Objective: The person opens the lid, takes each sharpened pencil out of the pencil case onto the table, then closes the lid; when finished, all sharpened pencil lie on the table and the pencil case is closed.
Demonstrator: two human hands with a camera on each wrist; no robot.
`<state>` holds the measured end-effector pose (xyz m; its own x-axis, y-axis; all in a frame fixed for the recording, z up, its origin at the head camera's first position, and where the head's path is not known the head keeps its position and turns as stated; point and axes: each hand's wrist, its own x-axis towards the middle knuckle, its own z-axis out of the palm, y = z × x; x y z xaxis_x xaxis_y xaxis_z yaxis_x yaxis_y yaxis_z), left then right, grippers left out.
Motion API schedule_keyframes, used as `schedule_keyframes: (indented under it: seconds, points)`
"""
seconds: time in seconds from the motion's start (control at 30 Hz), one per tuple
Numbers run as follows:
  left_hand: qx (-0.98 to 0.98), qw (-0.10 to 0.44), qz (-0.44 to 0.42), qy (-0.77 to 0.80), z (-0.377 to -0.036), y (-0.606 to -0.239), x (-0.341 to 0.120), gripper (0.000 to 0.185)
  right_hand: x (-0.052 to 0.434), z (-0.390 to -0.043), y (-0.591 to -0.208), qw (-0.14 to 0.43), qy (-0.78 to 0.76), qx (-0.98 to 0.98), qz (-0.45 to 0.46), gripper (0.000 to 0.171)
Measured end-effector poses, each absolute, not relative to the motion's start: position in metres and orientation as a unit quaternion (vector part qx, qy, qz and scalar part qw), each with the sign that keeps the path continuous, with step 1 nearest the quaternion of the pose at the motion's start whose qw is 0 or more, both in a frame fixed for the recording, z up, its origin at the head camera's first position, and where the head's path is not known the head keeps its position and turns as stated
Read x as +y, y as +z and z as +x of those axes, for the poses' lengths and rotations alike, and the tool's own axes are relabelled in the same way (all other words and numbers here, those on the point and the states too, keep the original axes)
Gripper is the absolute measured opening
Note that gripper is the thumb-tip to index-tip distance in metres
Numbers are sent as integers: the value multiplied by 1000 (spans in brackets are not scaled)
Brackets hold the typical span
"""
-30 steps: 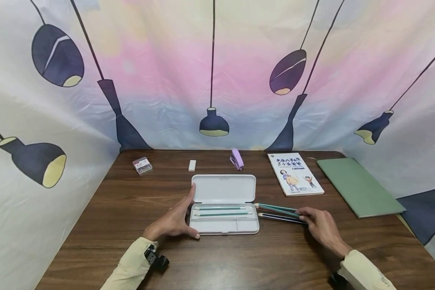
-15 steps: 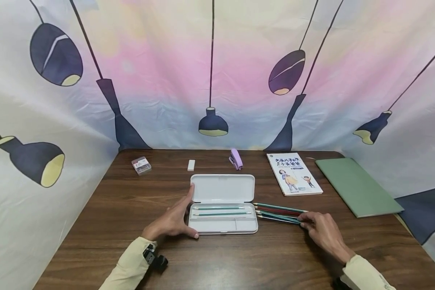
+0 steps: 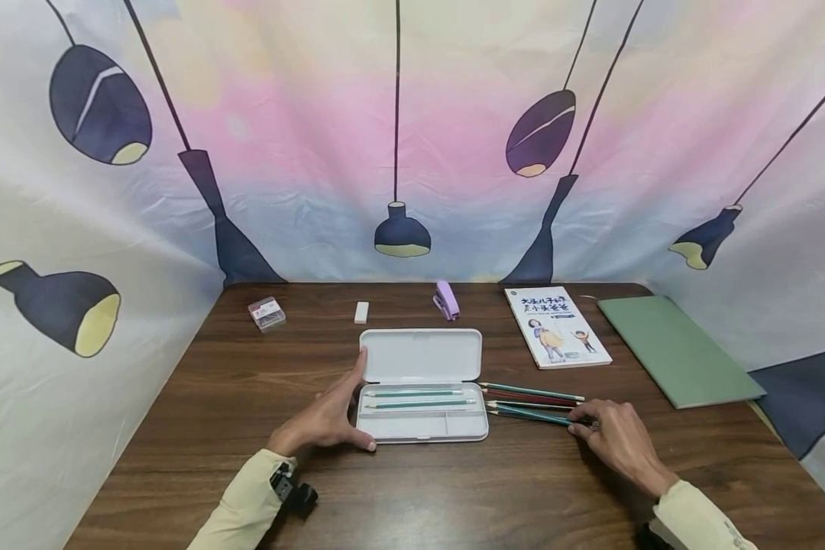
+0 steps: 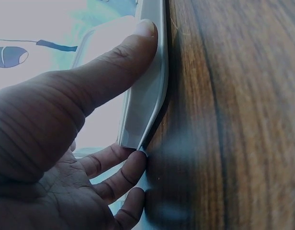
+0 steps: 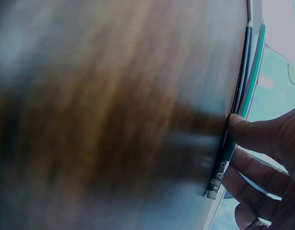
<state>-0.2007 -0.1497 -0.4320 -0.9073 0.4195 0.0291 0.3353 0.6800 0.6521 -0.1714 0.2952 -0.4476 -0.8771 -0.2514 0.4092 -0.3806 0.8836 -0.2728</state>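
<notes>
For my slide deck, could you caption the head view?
Left hand steadies an open white pencil case; right hand touches loose pencils beside it.

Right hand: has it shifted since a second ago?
Yes, slightly. The right hand has slid a little toward the person and rightward, away from the pencil case, fingertips on the pencils.

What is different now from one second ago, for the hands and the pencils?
The right hand drew slightly back toward the person, its fingertips now on the nearest pencil of the group. The left hand stays against the open pencil case, two pencils inside.
</notes>
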Motion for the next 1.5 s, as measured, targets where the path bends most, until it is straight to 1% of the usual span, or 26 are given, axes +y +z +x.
schedule_keyframes:
  seconds: [0.33,0.43,0.57,0.67,0.8,1.0,1.2,1.3,1.43,1.5]
  points:
    - [915,59,202,344,-202,-432,-151,141,290,-175,-436,164,166,-959,162,17]
    - [915,59,201,344,-201,-433,-151,140,287,-177,-432,182,165,-952,183,18]
    - [915,60,204,343,-200,-432,-151,139,275,-184,-424,211,159,-940,216,16]
    - [915,66,204,341,-199,-431,-151,139,260,-191,-419,226,161,-931,238,14]
    - [916,69,200,341,-198,-430,-151,139,234,-201,-414,235,182,-911,285,16]
    - [916,62,203,340,-198,-431,-151,139,192,-210,-417,202,205,-892,350,19]
    - [914,62,204,345,-197,-431,-150,140,166,-212,-427,166,183,-888,387,18]
    - [916,58,204,340,-198,-431,-150,140,158,-212,-431,152,167,-891,394,18]
    - [919,55,203,333,-198,-431,-150,141,152,-212,-437,125,141,-899,394,22]
    - [920,56,203,331,-198,-431,-149,141,150,-212,-439,121,129,-903,392,23]
